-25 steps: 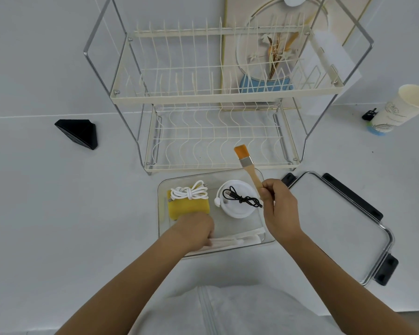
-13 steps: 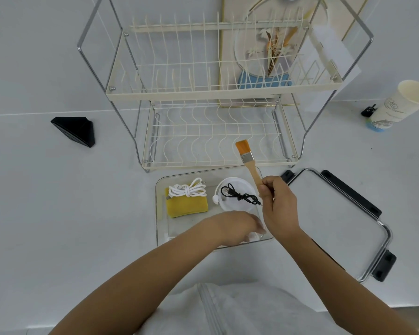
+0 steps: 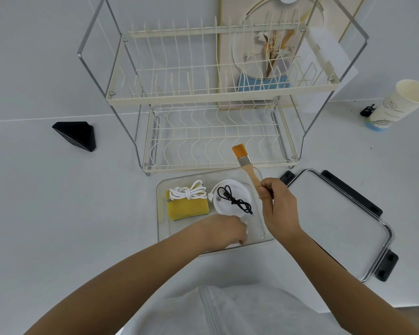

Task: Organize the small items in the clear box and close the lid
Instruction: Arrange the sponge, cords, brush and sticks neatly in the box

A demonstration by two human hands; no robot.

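Observation:
The clear box (image 3: 160, 215) lies open on the white table in front of me. Inside it are a yellow sponge (image 3: 188, 209) with a coiled white cable (image 3: 188, 191) on top, and a round white disc (image 3: 230, 198) carrying a black cable (image 3: 235, 201). My left hand (image 3: 224, 232) reaches into the box's near right part, fingers curled down on a white item that is mostly hidden. My right hand (image 3: 277, 209) holds a wooden brush (image 3: 246, 166) with orange bristles, tilted upward over the box's right edge. The lid (image 3: 334, 221), clear with black clasps, rests to the right of the box.
A two-tier cream wire dish rack (image 3: 218, 93) stands just behind the box. A black wedge-shaped object (image 3: 76, 135) sits at the left. A paper cup (image 3: 397, 105) stands at the far right, with a small black clip (image 3: 367, 110) beside it.
My left hand has slid from the box's near left to its near right, toward the right hand. The long white item along the near wall is now covered. The brush stays held.

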